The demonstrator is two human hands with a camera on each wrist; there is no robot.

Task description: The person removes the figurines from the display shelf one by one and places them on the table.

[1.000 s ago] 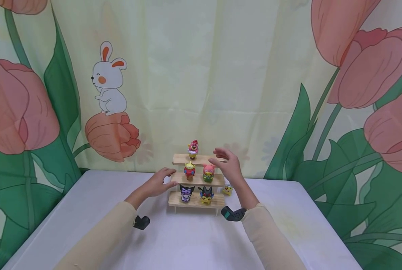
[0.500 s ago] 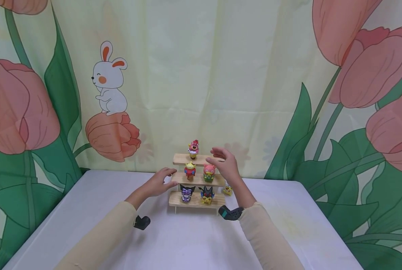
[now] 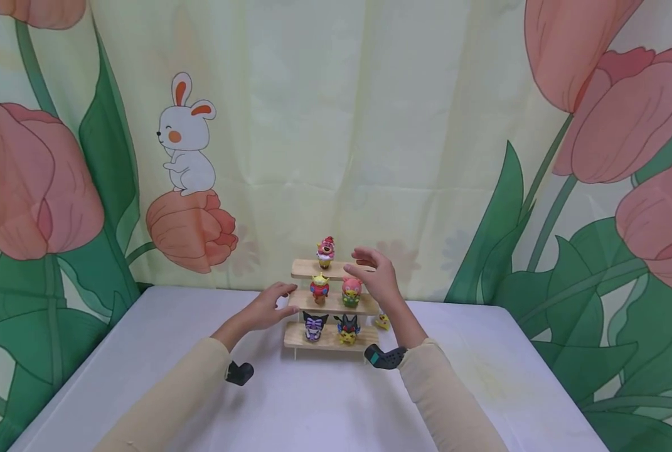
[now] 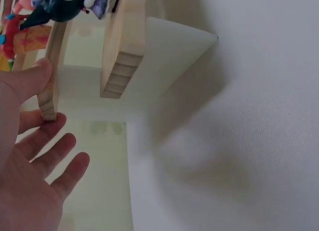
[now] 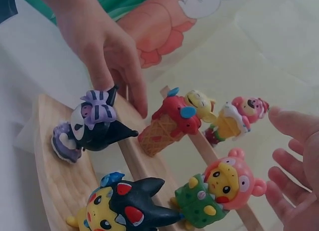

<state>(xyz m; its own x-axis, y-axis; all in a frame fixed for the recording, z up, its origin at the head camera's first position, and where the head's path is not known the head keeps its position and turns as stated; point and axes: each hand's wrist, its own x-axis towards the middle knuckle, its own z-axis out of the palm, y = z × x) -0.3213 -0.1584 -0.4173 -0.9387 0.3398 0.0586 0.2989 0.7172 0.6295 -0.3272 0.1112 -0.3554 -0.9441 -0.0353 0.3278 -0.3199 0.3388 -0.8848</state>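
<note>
A three-tier wooden display stand (image 3: 332,341) stands on the table. My left hand (image 3: 265,306) grips the left end of its middle shelf (image 4: 48,94), thumb on one face and fingertips at the edge. My right hand (image 3: 378,276) hovers at the right end of the top shelf with fingers spread, holding nothing, close to a figurine in a pink hood (image 5: 227,183). Beside that one on the middle shelf is a red ice-cream-cone figurine (image 5: 167,123). A pink bear figurine (image 3: 325,252) sits on top. The bottom shelf bears a black-and-purple figurine (image 3: 314,328) and a black-hooded yellow one (image 3: 348,330).
A small yellow figurine (image 3: 383,321) stands on the white-covered table (image 3: 324,408) behind the stand's right side, partly hidden. A curtain (image 3: 290,157) printed with tulips and a rabbit hangs behind the table.
My right hand has shifted slightly left over the top shelf's right end. My left hand keeps its grip on the middle shelf, and the figurines stay in place.
</note>
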